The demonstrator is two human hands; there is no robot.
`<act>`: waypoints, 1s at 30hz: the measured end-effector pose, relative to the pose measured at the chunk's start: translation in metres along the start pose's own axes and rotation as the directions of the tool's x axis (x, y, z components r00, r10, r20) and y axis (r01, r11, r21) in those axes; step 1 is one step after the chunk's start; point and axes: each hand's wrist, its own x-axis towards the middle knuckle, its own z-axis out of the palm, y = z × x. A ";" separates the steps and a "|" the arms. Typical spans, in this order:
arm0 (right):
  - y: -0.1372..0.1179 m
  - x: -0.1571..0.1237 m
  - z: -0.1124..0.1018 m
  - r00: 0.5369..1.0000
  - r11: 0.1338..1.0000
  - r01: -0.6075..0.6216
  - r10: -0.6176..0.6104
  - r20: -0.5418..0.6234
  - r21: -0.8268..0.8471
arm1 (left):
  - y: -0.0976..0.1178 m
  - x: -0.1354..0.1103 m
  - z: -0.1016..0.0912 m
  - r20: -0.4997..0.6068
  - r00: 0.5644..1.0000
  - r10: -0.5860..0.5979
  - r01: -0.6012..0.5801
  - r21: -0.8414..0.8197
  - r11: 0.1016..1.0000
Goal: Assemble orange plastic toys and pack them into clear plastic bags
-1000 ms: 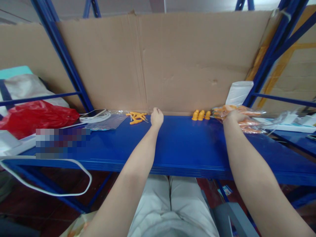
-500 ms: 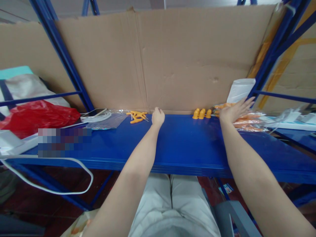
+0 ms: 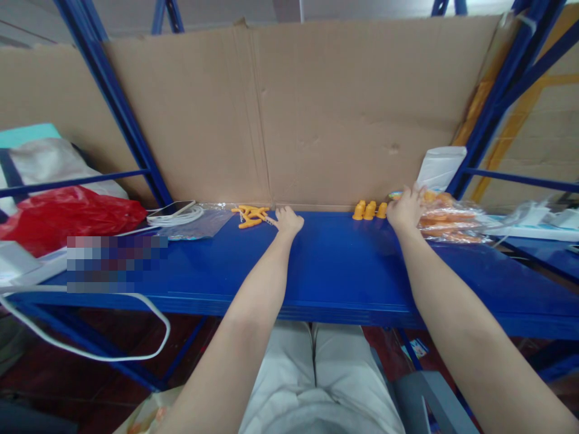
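Observation:
My left hand (image 3: pixel 288 220) lies low on the blue shelf (image 3: pixel 335 265), fingers stretched left toward a small pile of orange hook-shaped pieces (image 3: pixel 251 215); its fingertips reach the pile's right edge. My right hand (image 3: pixel 404 209) sits at the left end of a clear bag of orange parts (image 3: pixel 447 220), fingers curled over the bag's edge. Three small orange caps (image 3: pixel 370 210) stand in a row just left of that hand, against the cardboard back wall (image 3: pixel 316 114).
A phone with a white cable (image 3: pixel 174 211) and a clear plastic bag (image 3: pixel 199 223) lie left of the pile. A red bag (image 3: pixel 63 214) sits far left, a white pouch (image 3: pixel 439 167) leans at the back right. Blue rack posts (image 3: pixel 122 114) flank the shelf.
My left hand has uncurled from a fist and reached left to the orange pieces. My right hand lifted off the bag with fingers spread, then came down at the bag's left end.

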 end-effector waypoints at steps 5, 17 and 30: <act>-0.009 0.000 0.004 0.977 0.975 0.209 -0.211 0.012 0.080 | -0.008 0.000 -0.001 -0.045 0.980 -0.194 0.195 0.016 0.981; -0.003 -0.004 0.013 0.962 0.959 0.263 -0.269 0.052 0.104 | -0.027 0.020 0.000 -0.163 0.915 -0.368 0.360 -0.079 0.930; -0.002 -0.007 0.020 0.970 0.968 0.226 -0.234 0.067 0.107 | -0.089 0.024 -0.043 -0.101 0.960 -0.260 0.271 0.127 0.954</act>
